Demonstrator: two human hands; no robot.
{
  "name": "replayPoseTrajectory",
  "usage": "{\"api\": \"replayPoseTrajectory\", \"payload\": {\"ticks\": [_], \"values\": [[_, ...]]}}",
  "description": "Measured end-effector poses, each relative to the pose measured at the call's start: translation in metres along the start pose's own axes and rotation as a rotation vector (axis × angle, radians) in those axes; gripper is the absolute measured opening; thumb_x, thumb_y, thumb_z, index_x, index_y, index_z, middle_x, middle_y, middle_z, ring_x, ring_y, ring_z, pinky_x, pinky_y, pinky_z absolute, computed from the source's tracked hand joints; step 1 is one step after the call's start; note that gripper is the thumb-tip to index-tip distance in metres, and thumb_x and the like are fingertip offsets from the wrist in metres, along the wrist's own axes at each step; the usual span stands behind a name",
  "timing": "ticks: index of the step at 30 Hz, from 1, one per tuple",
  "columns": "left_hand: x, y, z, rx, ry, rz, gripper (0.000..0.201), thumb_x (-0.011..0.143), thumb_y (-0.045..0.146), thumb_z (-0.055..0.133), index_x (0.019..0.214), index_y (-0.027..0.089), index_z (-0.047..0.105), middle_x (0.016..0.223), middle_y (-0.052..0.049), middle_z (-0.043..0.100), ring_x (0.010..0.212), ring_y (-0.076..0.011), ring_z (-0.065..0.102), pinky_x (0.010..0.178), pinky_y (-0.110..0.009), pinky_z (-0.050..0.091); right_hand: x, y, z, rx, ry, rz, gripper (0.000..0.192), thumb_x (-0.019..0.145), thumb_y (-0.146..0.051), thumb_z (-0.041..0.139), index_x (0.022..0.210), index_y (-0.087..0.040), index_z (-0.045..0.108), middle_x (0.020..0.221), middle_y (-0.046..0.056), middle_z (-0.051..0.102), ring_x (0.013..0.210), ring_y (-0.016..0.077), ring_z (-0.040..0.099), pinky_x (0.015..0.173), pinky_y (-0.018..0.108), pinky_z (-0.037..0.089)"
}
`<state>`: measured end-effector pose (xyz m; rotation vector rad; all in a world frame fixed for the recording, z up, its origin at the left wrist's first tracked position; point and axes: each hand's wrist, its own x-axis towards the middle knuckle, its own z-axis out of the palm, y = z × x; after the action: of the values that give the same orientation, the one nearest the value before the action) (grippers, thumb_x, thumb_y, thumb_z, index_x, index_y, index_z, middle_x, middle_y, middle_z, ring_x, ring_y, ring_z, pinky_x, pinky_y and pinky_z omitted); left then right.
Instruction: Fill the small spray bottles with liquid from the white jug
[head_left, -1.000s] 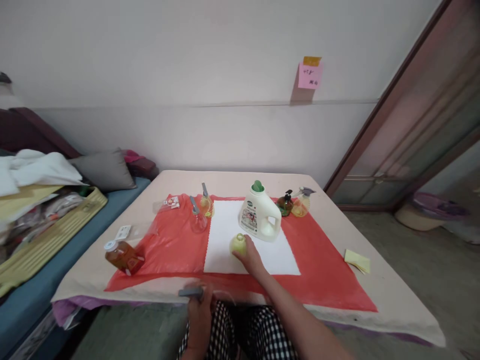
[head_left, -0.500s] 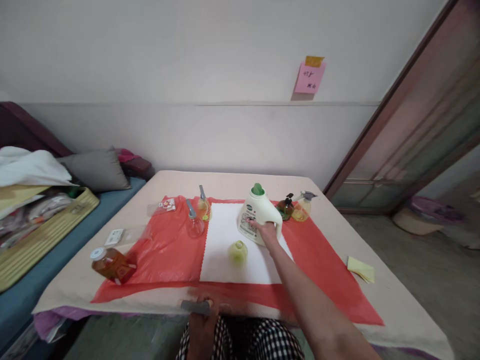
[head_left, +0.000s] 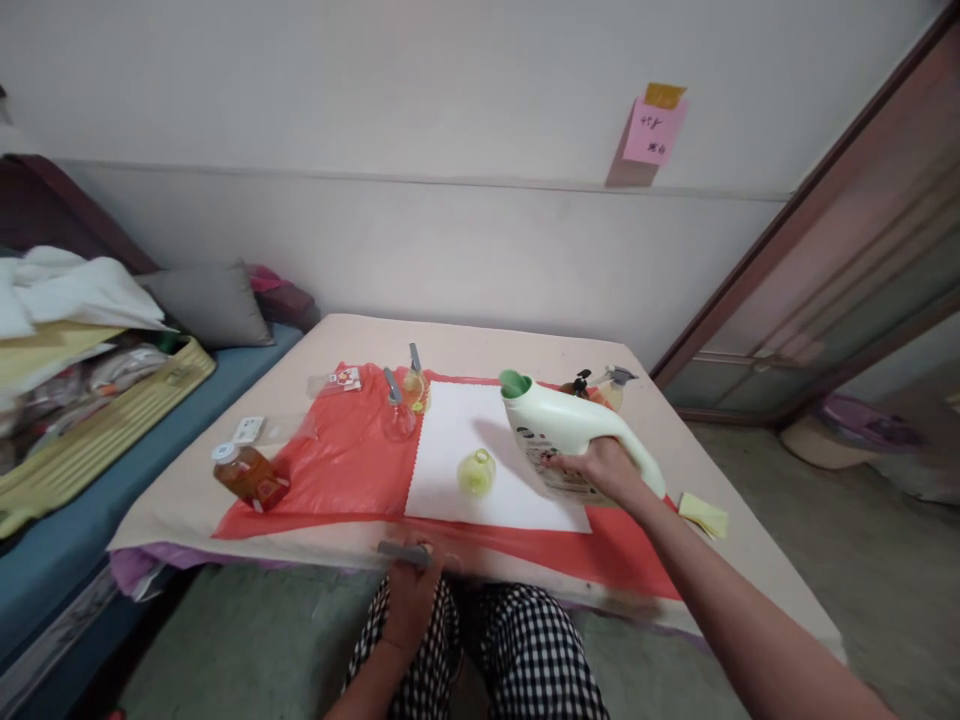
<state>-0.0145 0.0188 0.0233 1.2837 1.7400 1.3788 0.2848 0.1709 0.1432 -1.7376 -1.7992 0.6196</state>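
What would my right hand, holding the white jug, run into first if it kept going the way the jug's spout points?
Likely the small clear bottle with a grey pump on the red plastic sheet; the right hand tips the white detergent jug leftward, though depth is unclear.

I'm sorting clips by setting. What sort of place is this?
Most likely a room in a home, not a workshop: a bed with a pillow and piled bedding beside a low table, and a sliding door at right.

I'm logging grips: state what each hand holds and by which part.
The right hand grips the white detergent jug by its handle, tilted spout-left. The left hand holds a grey sprayer head at the table edge.
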Motion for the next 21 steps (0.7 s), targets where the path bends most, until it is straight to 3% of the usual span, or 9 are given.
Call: {"api": "replayPoseTrajectory", "payload": {"ticks": [3, 9, 15, 21], "values": [[0.0, 0.001, -0.002, -0.033, -0.037, 0.006, 0.022, 0.076, 0.041, 0.058, 0.066, 0.022, 0.055, 0.059, 0.001, 0.057, 0.058, -0.0182, 0.054, 0.061, -0.031, 0.046, -0.013, 0.008, -0.008, -0.274, -0.018, -0.001, 0.047, 0.068, -0.048, 0.073, 0.099, -0.013, 0.069, 0.088, 0.014, 0.073, 0.085, 0.0338, 0.068, 0.076, 0.042, 0.052], [0.0, -0.004, -0.002, -0.048, -0.049, 0.0, 0.016, 0.071, 0.035, 0.061, 0.065, 0.022, 0.054, 0.059, 0.002, 0.056, 0.058, -0.0171, 0.052, 0.062, -0.031, 0.046, -0.035, 0.025, -0.008, -0.524, -0.007, -0.041, 0.044, 0.069, -0.04, 0.073, 0.104, -0.015, 0.066, 0.1, 0.018, 0.068, 0.093, 0.037, 0.063, 0.082, 0.045, 0.046], [-0.002, -0.006, -0.001, -0.076, -0.076, -0.017, 0.013, 0.072, 0.032, 0.059, 0.065, 0.023, 0.052, 0.058, 0.003, 0.054, 0.057, -0.0158, 0.05, 0.06, -0.029, 0.044, -0.046, 0.02, -0.013, -0.831, 0.034, -0.34, 0.045, 0.078, -0.037, 0.065, 0.117, -0.015, 0.059, 0.103, 0.015, 0.063, 0.099, 0.0341, 0.056, 0.091, 0.044, 0.04], [-0.001, -0.008, 0.0, -0.089, -0.077, -0.035, 0.015, 0.07, 0.032, 0.062, 0.066, 0.023, 0.052, 0.059, 0.003, 0.054, 0.057, -0.0155, 0.049, 0.062, -0.029, 0.042, -0.05, 0.004, -0.017, -0.906, 0.048, -0.422, 0.05, 0.083, -0.028, 0.057, 0.13, -0.016, 0.05, 0.112, 0.016, 0.058, 0.1, 0.0335, 0.052, 0.089, 0.044, 0.036]]}}
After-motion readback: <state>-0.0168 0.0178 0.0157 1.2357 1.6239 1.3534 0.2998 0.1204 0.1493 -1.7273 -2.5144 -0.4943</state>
